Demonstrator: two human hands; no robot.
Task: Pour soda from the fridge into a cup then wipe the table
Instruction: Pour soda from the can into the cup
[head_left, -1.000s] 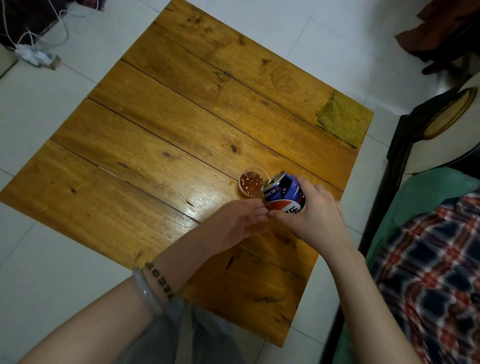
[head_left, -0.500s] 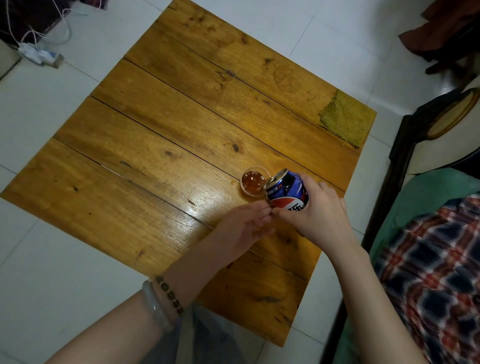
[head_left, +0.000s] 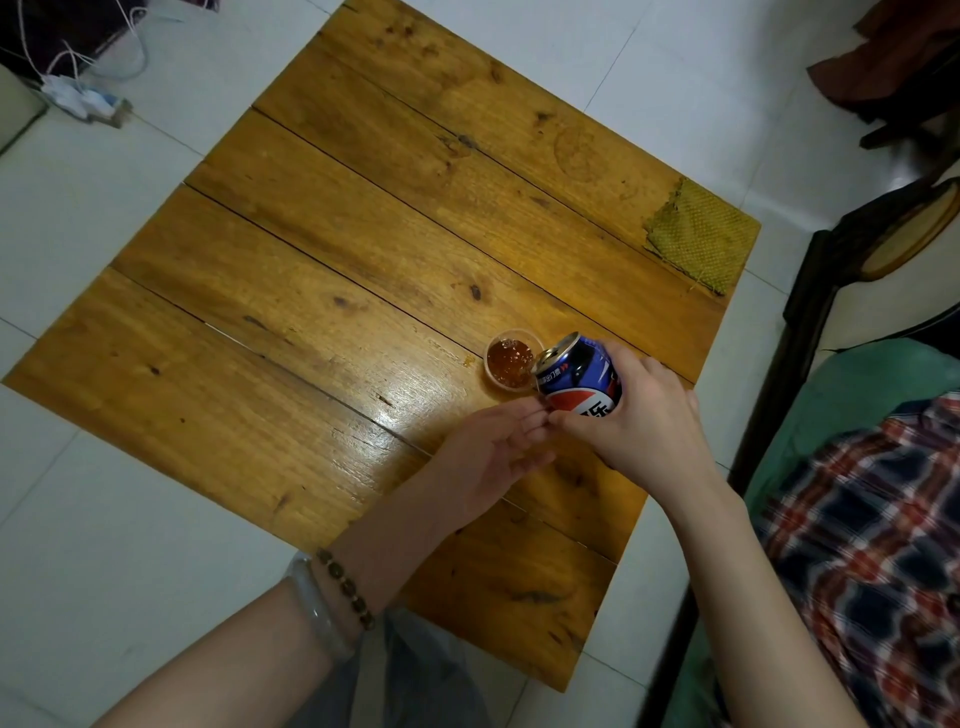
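My right hand (head_left: 639, 426) grips a blue soda can (head_left: 579, 376) and tilts it leftward, its mouth over the rim of a small clear cup (head_left: 511, 364). The cup stands on the wooden table (head_left: 311, 291) and holds brown fizzy soda. My left hand (head_left: 493, 457) rests palm up just below the can, its fingertips touching the can's lower side and the right thumb. A green woven cloth (head_left: 701, 234) lies flat at the table's far right corner.
White tiled floor surrounds the table. A dark wooden chair frame (head_left: 810, 322) and green cushion stand close on the right. Cables and a power strip (head_left: 88, 98) lie on the floor at the far left. A plastic bag (head_left: 410, 670) hangs below the near edge.
The can stays tilted over the cup, and the soda level in the cup has risen. Both hands hold nearly the same place.
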